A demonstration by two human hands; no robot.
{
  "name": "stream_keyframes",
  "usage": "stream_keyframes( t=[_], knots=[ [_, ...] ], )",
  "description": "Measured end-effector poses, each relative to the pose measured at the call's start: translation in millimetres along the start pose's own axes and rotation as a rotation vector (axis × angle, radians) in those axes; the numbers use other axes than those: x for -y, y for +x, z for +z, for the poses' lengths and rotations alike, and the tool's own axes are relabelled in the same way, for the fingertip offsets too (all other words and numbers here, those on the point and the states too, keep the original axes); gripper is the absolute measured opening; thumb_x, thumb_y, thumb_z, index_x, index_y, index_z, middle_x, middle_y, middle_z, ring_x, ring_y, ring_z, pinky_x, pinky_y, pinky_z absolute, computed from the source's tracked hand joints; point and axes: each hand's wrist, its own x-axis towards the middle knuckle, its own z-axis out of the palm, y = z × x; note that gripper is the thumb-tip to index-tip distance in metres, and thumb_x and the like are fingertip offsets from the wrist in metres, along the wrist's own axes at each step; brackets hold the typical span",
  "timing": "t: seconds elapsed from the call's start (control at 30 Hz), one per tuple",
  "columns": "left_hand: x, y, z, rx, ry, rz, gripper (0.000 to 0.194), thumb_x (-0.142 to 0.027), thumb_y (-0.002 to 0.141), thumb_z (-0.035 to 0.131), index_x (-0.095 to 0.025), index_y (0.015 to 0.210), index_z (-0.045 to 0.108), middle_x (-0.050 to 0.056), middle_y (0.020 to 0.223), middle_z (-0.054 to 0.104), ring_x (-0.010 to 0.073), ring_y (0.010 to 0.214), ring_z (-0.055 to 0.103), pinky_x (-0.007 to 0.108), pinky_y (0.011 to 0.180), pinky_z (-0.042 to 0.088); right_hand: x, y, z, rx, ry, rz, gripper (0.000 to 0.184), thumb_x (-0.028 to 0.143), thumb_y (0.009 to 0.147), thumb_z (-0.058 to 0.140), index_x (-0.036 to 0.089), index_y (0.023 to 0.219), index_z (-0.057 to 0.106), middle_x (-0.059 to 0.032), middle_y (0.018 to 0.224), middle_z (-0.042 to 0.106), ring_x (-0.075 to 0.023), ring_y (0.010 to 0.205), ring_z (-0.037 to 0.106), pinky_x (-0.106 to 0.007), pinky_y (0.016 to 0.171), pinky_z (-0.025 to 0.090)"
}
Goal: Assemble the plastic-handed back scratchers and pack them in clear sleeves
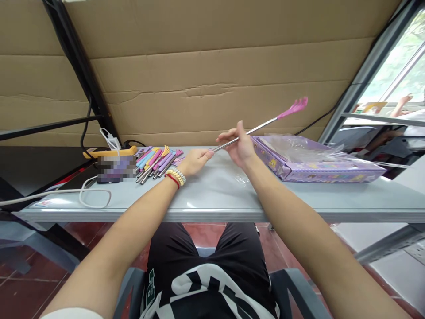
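Note:
A back scratcher (262, 126) with a pink hand-shaped head and a thin metal rod slants up to the right above the table. My left hand (194, 161), with beaded and red bracelets at the wrist, is closed around its lower end. My right hand (241, 146) is at the middle of the rod, its fingers loosely stretched and its thumb up; the rod crosses between thumb and fingers. Left of my left hand lies a pile of back scratchers (156, 164) in pink, purple, blue and yellow, with metal rods.
A purple patterned box (328, 173) lies at the right, with clear plastic bags (295, 146) on top. At the left are a yellow power strip (128, 151), a white cable (96, 204) and a blurred-out item. Cardboard (212, 71) backs the grey table (215, 195).

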Motion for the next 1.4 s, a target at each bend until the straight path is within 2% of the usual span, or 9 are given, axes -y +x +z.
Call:
stream_keyframes(
  t=[0.17, 0.33, 0.43, 0.6, 0.73, 0.83, 1.0, 1.23, 1.4],
  knots=[
    [19.5, -3.8, -24.2, 0.020, 0.089, -0.128, 0.051, -0.054, 0.086, 0.040, -0.021, 0.049, 0.027, -0.004, 0.043, 0.029, 0.0100, 0.046, 0.035, 0.026, 0.052, 0.024, 29.1, 16.5, -41.4, -0.472, 0.378, -0.139, 0.049, 0.070, 0.083, 0.042, 0.023, 0.071, 0.037, 0.0060, 0.055, 0.051, -0.0096, 0.042, 0.050, -0.023, 0.041, 0.042],
    [24.2, -5.7, -32.5, 0.028, 0.162, -0.113, 0.053, -0.053, 0.085, 0.041, -0.020, 0.045, 0.027, -0.003, 0.040, 0.029, 0.0086, 0.045, 0.026, 0.027, 0.051, 0.020, 28.1, 26.4, -59.0, -0.625, 0.233, -0.181, 0.041, 0.052, 0.088, 0.043, 0.022, 0.064, 0.030, 0.0082, 0.046, 0.038, -0.0074, 0.034, 0.041, -0.020, 0.036, 0.039],
    [17.8, -2.8, -25.3, 0.029, 0.186, -0.085, 0.053, -0.053, 0.086, 0.038, -0.020, 0.046, 0.027, -0.003, 0.041, 0.030, 0.0089, 0.045, 0.026, 0.028, 0.051, 0.020, 14.6, 25.1, -41.5, -0.550, 0.100, -0.134, 0.042, 0.047, 0.086, 0.047, 0.022, 0.060, 0.025, 0.0069, 0.043, 0.039, -0.0082, 0.033, 0.044, -0.020, 0.035, 0.038],
    [8.1, -0.7, -11.2, 0.053, 0.220, -0.024, 0.045, -0.046, 0.088, 0.033, -0.020, 0.052, 0.037, -0.001, 0.049, 0.042, 0.0111, 0.049, 0.037, 0.028, 0.053, 0.027, -7.6, 11.3, -5.1, -0.231, -0.095, -0.103, 0.043, 0.057, 0.081, 0.051, 0.022, 0.065, 0.033, 0.0036, 0.053, 0.053, -0.0104, 0.039, 0.054, -0.021, 0.036, 0.039],
    [13.4, -5.0, -19.0, 0.085, 0.086, -0.080, 0.026, -0.039, 0.085, 0.042, -0.019, 0.086, 0.059, -0.004, 0.055, 0.052, 0.0127, 0.053, 0.049, 0.025, 0.055, 0.037, -11.9, 2.9, -1.0, -0.080, -0.248, 0.010, 0.050, 0.068, 0.076, 0.056, 0.022, 0.071, 0.036, 0.0036, 0.055, 0.055, -0.0100, 0.038, 0.053, -0.021, 0.033, 0.035],
    [15.7, -6.4, -27.1, 0.063, 0.032, -0.078, 0.033, -0.044, 0.083, 0.051, -0.019, 0.103, 0.060, -0.005, 0.057, 0.056, 0.0118, 0.050, 0.051, 0.024, 0.055, 0.039, -10.0, 2.5, -3.6, -0.033, -0.288, 0.056, 0.054, 0.071, 0.072, 0.060, 0.023, 0.077, 0.036, 0.0056, 0.056, 0.054, -0.0089, 0.036, 0.050, -0.020, 0.032, 0.031],
    [16.0, -2.6, -32.4, -0.096, 0.035, -0.098, 0.027, -0.040, 0.081, 0.055, -0.017, 0.092, 0.064, 0.000, 0.066, 0.063, 0.0117, 0.056, 0.053, 0.024, 0.057, 0.041, -8.4, 7.6, -8.7, -0.085, -0.316, -0.047, 0.051, 0.062, 0.071, 0.066, 0.024, 0.092, 0.039, 0.0052, 0.073, 0.058, -0.0078, 0.040, 0.049, -0.022, 0.033, 0.030],
    [34.7, 2.5, -61.6, -0.556, 0.192, -0.346, 0.024, -0.030, 0.086, 0.044, -0.016, 0.094, 0.063, 0.006, 0.085, 0.068, 0.0164, 0.075, 0.060, 0.027, 0.071, 0.045, -18.0, 7.2, -18.6, -0.024, -0.673, -0.146, 0.038, 0.044, 0.075, 0.064, 0.022, 0.100, 0.046, 0.0039, 0.073, 0.056, -0.0105, 0.055, 0.051, -0.027, 0.053, 0.039],
    [47.2, -2.8, -81.8, -0.523, 0.255, -0.492, 0.033, -0.036, 0.084, 0.046, -0.017, 0.097, 0.070, 0.006, 0.080, 0.071, 0.0200, 0.079, 0.063, 0.029, 0.075, 0.046, -22.7, 2.2, -18.5, 0.163, -0.874, -0.187, 0.037, 0.046, 0.078, 0.059, 0.020, 0.103, 0.050, 0.0016, 0.073, 0.059, -0.0149, 0.067, 0.055, -0.029, 0.062, 0.039]
  ],
)
